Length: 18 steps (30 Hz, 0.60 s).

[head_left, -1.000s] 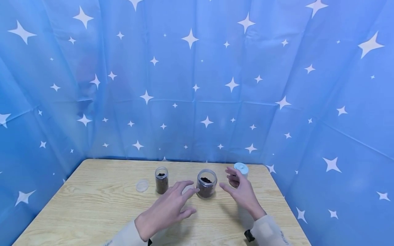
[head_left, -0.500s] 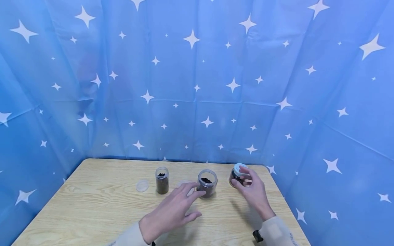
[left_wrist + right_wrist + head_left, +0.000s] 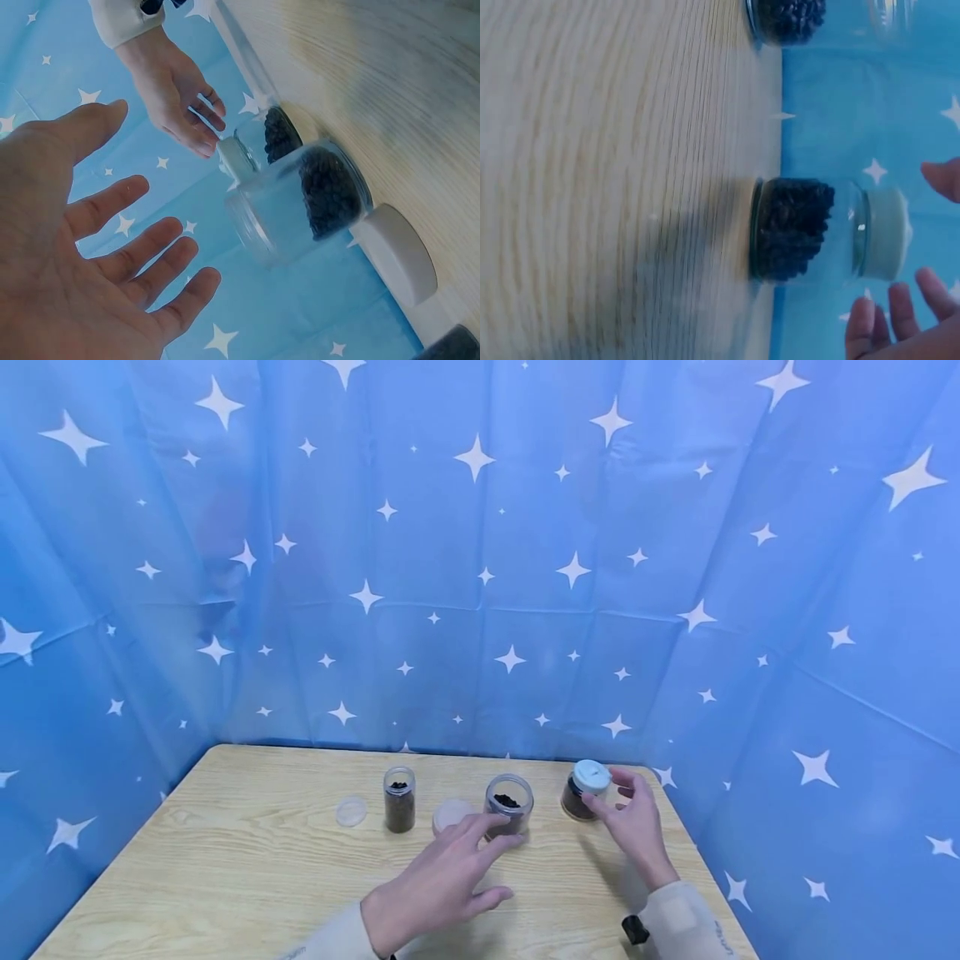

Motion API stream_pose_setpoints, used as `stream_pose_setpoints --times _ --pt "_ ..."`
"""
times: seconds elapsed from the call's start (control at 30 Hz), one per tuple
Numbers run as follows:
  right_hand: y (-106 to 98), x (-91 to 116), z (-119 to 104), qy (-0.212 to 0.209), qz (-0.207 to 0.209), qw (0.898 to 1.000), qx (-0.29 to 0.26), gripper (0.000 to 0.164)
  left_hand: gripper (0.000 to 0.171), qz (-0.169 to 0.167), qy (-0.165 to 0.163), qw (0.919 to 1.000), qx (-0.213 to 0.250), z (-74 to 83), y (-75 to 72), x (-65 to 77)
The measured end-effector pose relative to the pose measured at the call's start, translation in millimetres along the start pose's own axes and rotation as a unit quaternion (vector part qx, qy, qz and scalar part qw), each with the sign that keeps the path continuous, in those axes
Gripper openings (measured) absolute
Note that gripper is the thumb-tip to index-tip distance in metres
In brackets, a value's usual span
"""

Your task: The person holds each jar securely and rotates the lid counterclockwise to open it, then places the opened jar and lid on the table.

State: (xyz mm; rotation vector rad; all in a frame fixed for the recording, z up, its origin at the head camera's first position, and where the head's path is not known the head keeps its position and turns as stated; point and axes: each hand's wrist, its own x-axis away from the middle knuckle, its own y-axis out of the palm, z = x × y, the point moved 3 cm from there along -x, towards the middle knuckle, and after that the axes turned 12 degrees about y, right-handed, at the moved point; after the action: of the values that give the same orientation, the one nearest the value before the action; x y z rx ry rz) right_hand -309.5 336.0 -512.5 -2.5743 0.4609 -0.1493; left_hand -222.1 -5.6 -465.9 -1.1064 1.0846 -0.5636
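Right hand (image 3: 637, 828) shifted rightward; lidded jar (image 3: 578, 795) stands upright.

Jar (image 3: 808, 231), dark pieces (image 3: 787, 225) inside, pale lid (image 3: 886, 234) on; fingers (image 3: 904, 313) near lid; wood table (image 3: 615, 150).

The right hand (image 3: 633, 828) has moved rightward, from in front of the lidded glass jar (image 3: 574, 802) to its right side, baring the pale-blue lid (image 3: 591, 776); the left hand (image 3: 435, 881) has also shifted right, its fingers now overlapping the wide open jar (image 3: 516, 804). A whitish round lid (image 3: 452, 813), hidden a second ago, now shows behind that hand.
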Motion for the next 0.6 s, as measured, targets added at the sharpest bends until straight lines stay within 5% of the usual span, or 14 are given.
stream_pose_setpoints --times 0.33,0.6 --pt "4.0 -14.4 3.9 0.034 -0.052 0.998 0.003 0.109 0.063 0.008 0.022 0.9996 -0.013 5.1 4.9 -10.5" --pt "10.7 -26.5 7.4 0.055 -0.080 0.995 0.006 0.109 0.060 0.010 0.033 0.9992 -0.023 11.0 14.8 -19.6"
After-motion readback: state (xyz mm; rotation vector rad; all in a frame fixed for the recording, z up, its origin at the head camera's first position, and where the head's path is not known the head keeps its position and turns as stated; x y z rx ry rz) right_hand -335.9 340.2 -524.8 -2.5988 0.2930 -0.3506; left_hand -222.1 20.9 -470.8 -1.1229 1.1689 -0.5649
